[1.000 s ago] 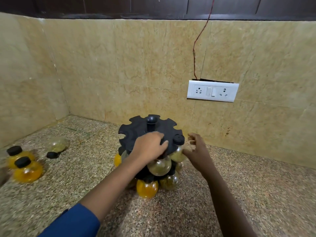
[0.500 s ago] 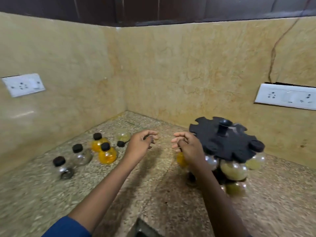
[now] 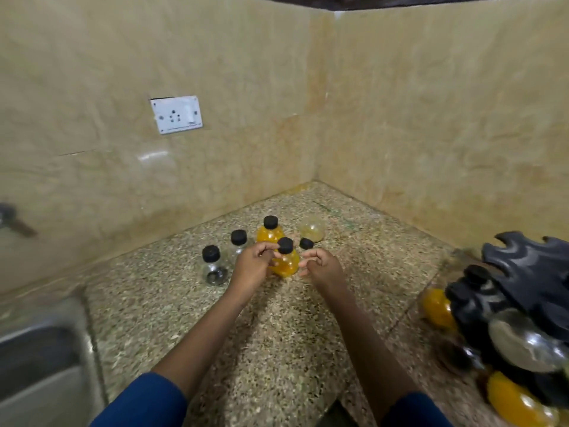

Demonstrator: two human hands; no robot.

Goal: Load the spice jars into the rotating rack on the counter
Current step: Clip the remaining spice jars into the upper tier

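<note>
The head view looks down at a corner of the speckled stone bench (image 3: 277, 334), where a cluster of spice jars stands near the two tiled walls. The left hand (image 3: 251, 266) has its fingers (image 3: 266, 248) closed around the nearest orange jar (image 3: 286, 263), thumb and forefinger at the neck just under its black cap. That jar stands upright on the bench, long axis vertical, cap pointing up. The right hand (image 3: 323, 266) is just beside it on the other side, fingers curled and slightly apart, clamped on nothing; whether they touch the jar cannot be told.

Behind it a second orange jar (image 3: 269, 234) stands upright. To the left are two clear jars (image 3: 214, 266), both upright with caps on. A further clear jar (image 3: 312, 231) lies on its side, its cap toward the camera, long axis roughly level.

The rotating rack (image 3: 529, 272) sits at the right edge of the view, blurred, with jars hanging under its black notched disc, well apart from the hands. A steel sink (image 3: 40, 349) shows at lower left and a white socket (image 3: 177, 114) on the left wall.

Half a second ago both hands hovered empty between the rack and the cluster; the view has since swung left and the left hand has reached the jar.
</note>
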